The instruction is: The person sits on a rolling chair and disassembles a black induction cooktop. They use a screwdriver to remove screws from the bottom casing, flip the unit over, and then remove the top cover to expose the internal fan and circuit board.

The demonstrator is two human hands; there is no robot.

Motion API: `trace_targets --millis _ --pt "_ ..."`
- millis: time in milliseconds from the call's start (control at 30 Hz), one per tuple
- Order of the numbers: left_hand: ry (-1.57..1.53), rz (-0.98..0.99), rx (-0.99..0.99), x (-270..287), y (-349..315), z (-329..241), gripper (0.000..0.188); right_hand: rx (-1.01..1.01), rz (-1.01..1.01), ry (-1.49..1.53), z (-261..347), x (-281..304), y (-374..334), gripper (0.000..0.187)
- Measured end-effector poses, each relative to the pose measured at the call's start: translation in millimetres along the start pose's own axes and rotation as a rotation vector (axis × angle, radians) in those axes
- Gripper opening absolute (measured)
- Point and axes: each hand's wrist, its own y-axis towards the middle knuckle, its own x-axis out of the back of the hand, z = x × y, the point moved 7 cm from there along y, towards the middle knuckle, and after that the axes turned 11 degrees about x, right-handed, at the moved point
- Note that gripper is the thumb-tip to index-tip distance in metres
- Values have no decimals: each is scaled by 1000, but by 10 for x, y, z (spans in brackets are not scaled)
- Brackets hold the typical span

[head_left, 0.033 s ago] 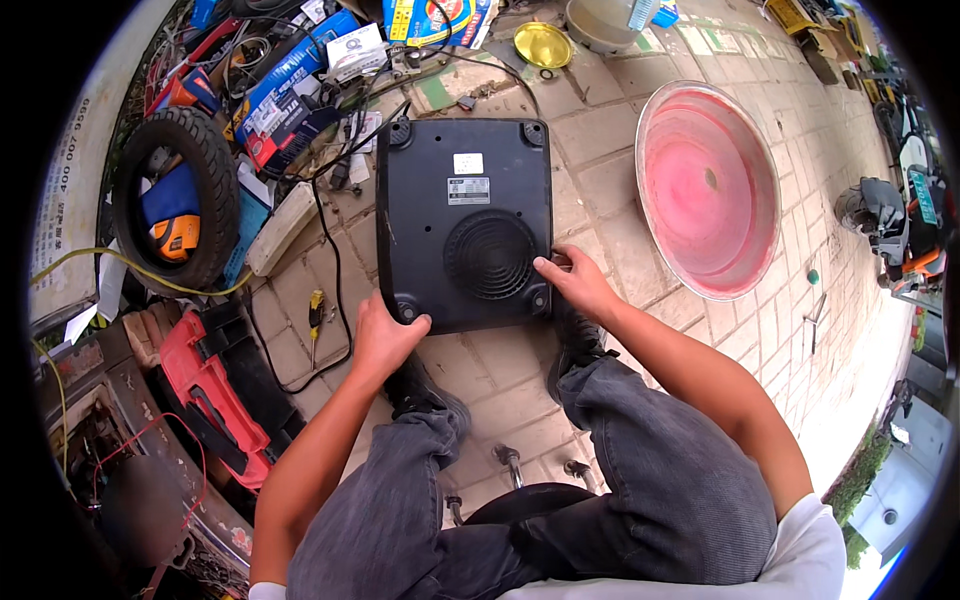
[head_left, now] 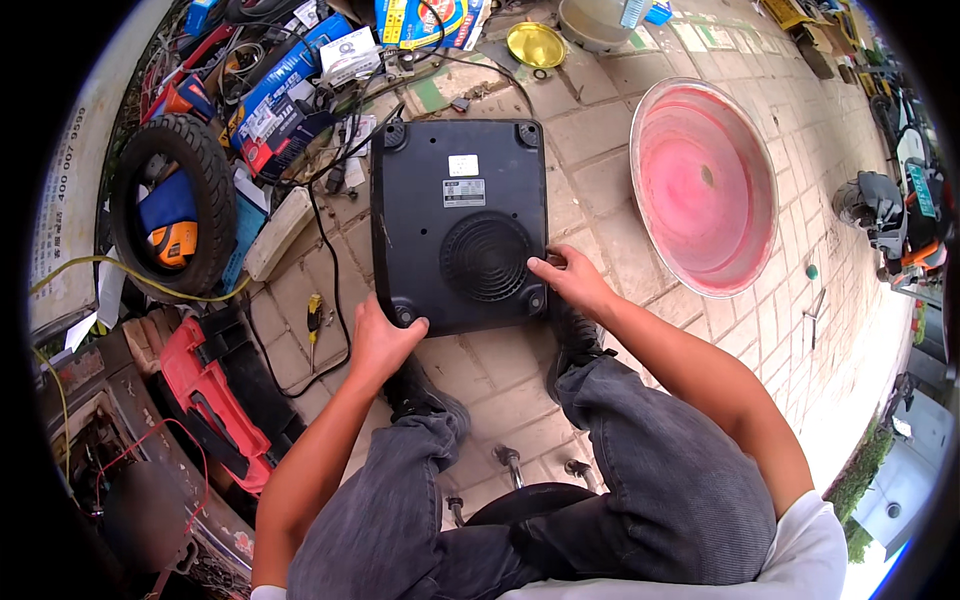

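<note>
A black induction cooker point(head_left: 420, 190) lies bottom side up on the paving in front of my feet. Its round ribbed fan vent point(head_left: 487, 256), corner feet and two pale labels face up. My left hand point(head_left: 378, 340) grips the near left corner, its thumb over the edge by a foot. On the right edge, near the vent, my right hand point(head_left: 572, 280) holds on with the thumb on top. The fingers beneath the cooker are partly hidden. A black cord point(head_left: 330, 240) runs along its left side.
A pink-lined metal basin point(head_left: 700, 190) stands to the right. At the left are a tyre point(head_left: 222, 200), a screwdriver point(head_left: 314, 325) and a red and black tool case point(head_left: 205, 380). Boxes and cables pile up at the far left, near a yellow lid point(head_left: 537, 45).
</note>
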Motion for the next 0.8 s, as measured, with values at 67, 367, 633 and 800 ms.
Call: trace_targets --millis 67,367,633,800 --pt "-44 -56 4 29 -50 4 75 -83 50 86 35 -84 4 79" --pt "-54 -63 8 104 -117 -78 67 -257 50 417 24 -95 -17 60" --pt "-14 -119 -30 193 -261 -239 63 -309 95 560 140 -145 -45 53" --pt "-54 -10 -48 113 -93 -95 56 -276 29 573 -58 -121 -61 58"
